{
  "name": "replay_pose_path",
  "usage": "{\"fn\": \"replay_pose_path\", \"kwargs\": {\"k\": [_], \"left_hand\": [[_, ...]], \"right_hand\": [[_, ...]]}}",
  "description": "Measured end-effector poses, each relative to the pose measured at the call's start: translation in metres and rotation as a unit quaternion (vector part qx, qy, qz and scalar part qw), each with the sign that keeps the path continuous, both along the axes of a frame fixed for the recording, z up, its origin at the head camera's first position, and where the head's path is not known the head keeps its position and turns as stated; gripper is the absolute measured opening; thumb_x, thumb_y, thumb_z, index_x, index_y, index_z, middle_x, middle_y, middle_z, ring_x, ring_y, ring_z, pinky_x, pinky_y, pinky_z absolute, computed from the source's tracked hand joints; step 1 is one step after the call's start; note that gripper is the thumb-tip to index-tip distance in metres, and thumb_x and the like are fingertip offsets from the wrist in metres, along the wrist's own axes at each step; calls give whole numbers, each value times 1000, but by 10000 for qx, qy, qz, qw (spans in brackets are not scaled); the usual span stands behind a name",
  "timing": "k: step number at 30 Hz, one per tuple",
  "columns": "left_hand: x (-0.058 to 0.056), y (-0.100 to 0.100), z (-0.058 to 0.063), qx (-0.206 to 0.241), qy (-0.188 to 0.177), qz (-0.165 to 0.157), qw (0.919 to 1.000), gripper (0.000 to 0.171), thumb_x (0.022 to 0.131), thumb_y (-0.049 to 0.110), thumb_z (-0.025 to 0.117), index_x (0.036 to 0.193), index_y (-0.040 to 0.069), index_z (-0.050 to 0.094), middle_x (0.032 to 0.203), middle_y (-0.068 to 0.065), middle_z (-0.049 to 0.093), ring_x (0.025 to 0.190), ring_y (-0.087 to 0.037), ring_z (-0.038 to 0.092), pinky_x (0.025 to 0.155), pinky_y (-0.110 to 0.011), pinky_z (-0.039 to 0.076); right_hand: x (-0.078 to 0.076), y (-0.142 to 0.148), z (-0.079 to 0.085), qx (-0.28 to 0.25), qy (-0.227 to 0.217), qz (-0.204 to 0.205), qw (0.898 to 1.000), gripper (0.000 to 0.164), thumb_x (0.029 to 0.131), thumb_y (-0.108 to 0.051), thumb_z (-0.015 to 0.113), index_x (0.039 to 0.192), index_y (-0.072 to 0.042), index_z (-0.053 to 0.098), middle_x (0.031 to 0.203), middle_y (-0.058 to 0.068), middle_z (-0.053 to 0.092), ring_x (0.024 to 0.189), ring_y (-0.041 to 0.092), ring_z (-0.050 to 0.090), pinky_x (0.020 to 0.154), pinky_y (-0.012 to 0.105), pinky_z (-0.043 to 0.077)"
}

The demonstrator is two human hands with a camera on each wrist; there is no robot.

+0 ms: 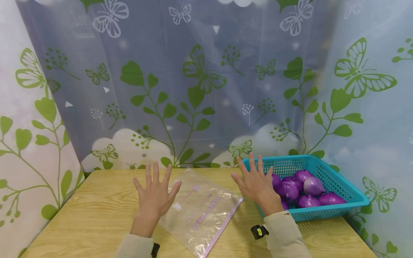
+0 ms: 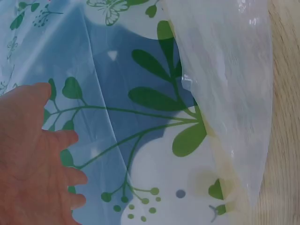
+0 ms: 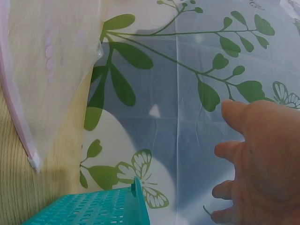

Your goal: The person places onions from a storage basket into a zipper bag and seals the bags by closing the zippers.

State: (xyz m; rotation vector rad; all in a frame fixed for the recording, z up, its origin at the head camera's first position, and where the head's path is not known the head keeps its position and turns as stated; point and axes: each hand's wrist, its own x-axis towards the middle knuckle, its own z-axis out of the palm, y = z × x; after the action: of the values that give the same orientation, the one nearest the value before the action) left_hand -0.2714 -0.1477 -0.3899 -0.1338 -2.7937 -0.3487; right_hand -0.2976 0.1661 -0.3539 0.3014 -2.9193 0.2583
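Observation:
Fingers spread, my left hand (image 1: 153,197) hovers by the left edge of a clear zip bag (image 1: 206,211) with a pink zip strip and purple print, lying flat on the table. My right hand (image 1: 258,184), also with spread fingers, is held up at the left end of a turquoise plastic basket (image 1: 351,195). Several shiny purple onions (image 1: 288,191) lie in that basket, some partly hidden behind the right hand. Neither hand holds anything. The left wrist view shows the left hand (image 2: 37,159) apart from the bag (image 2: 229,79); the right wrist view shows the right hand (image 3: 267,164) above the basket (image 3: 98,206).
A wood-grain table (image 1: 93,211) carries the bag and the basket, which stands at its right side. Behind it hangs a blue curtain (image 1: 155,107) printed with leaves and butterflies, with lighter panels at left and right. Each wrist wears a black strap (image 1: 259,232).

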Motion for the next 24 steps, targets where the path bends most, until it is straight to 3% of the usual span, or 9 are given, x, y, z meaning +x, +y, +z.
{"fn": "replay_pose_path", "kwargs": {"k": [2, 4, 6, 8, 11, 13, 18, 24], "left_hand": [[1, 3, -1, -101, 45, -36, 9999, 72, 106, 57, 42, 165, 20, 23, 171, -26, 6, 159, -50, 0, 117, -89, 3], [3, 10, -4, -263, 87, -111, 9996, 71, 105, 56, 46, 164, 19, 27, 170, -27, 15, 158, -50, 11, 117, -88, 13], [4, 22, -7, -340, 169, -305, 9988, 69, 104, 51, 54, 160, 16, 36, 164, -27, 30, 153, -50, 28, 114, -85, 29], [5, 37, -13, -412, 253, -640, 9968, 64, 100, 45, 63, 153, 13, 47, 153, -26, 48, 140, -48, 48, 104, -76, 49], [5, 61, -24, -404, 148, -1218, 9916, 56, 93, 37, 74, 140, 10, 61, 132, -21, 65, 115, -40, 66, 85, -60, 64], [4, 75, -33, -468, -64, -1524, 9872, 51, 89, 36, 78, 131, 9, 67, 119, -17, 70, 102, -34, 69, 75, -51, 67], [0, 99, -50, -469, -781, -1908, 9774, 43, 86, 41, 81, 113, 10, 73, 103, -6, 72, 91, -24, 69, 71, -42, 67], [1, 118, -53, -473, -1309, -2145, 9667, 44, 76, 47, 87, 102, 14, 73, 96, 3, 69, 84, -16, 65, 71, -36, 64]], "right_hand": [[0, -1, 0, -50, 34, 109, 9999, 64, 109, -49, 40, 165, -20, 24, 170, 26, 13, 156, 54, 12, 116, 86, 20], [0, -2, -1, -172, 180, 289, 9993, 59, 109, -44, 46, 160, -15, 37, 165, 26, 32, 150, 52, 33, 113, 80, 38], [-1, -5, -2, -400, 352, 487, 9974, 49, 107, -36, 53, 148, -11, 53, 147, 22, 57, 127, 45, 61, 94, 64, 60], [0, -9, -4, -653, 465, 657, 9946, 37, 104, -30, 59, 133, -8, 66, 122, 16, 74, 93, 33, 73, 65, 46, 64], [1, -15, -8, -918, 407, 752, 9921, 24, 101, -25, 63, 116, -10, 74, 96, 7, 78, 65, 18, 65, 47, 30, 50], [3, -17, -10, -947, 308, 730, 9923, 19, 100, -24, 65, 111, -13, 76, 89, 3, 77, 65, 13, 62, 48, 27, 49], [7, -19, -19, -945, 85, 708, 9930, 14, 98, -21, 67, 106, -14, 76, 82, -1, 72, 69, 12, 62, 53, 30, 53], [8, -20, -30, -987, 50, 938, 9907, 11, 97, -18, 69, 102, -11, 76, 77, -1, 72, 67, 11, 63, 56, 31, 56]]}}
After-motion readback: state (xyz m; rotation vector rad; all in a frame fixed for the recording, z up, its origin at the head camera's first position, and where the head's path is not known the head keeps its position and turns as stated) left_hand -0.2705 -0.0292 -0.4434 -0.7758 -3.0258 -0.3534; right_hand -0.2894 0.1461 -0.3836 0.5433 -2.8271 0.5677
